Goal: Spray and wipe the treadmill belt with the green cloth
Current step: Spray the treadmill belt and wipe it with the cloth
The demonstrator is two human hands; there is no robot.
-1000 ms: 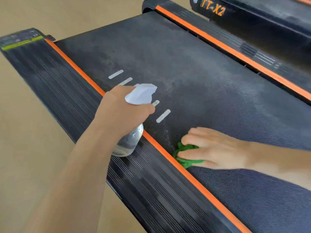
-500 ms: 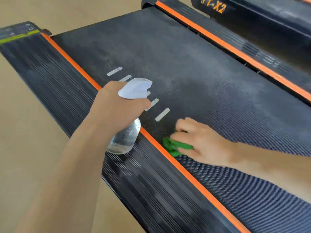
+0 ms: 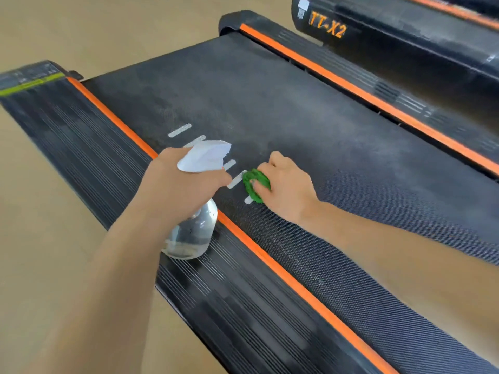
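Observation:
The black treadmill belt (image 3: pixel 310 125) runs across the middle of the head view between orange-edged side rails. My right hand (image 3: pixel 286 184) holds a bunched green cloth (image 3: pixel 255 184) against the belt, beside the white dash marks near the left rail. My left hand (image 3: pixel 178 184) grips a clear spray bottle (image 3: pixel 191 236) with a white trigger head (image 3: pixel 205 156), held over the left side rail with the nozzle toward the belt. The belt looks dusty and greyish in the middle.
The left side rail (image 3: pixel 243 306) is ribbed black with an orange stripe. A second black machine marked TT-X2 (image 3: pixel 328 27) stands beyond the right rail (image 3: pixel 378 98). Tan floor (image 3: pixel 40 238) lies to the left.
My right hand has slid the green cloth up the belt from the left rail's edge toward the white dashes. The left hand with the bottle stays in about the same place.

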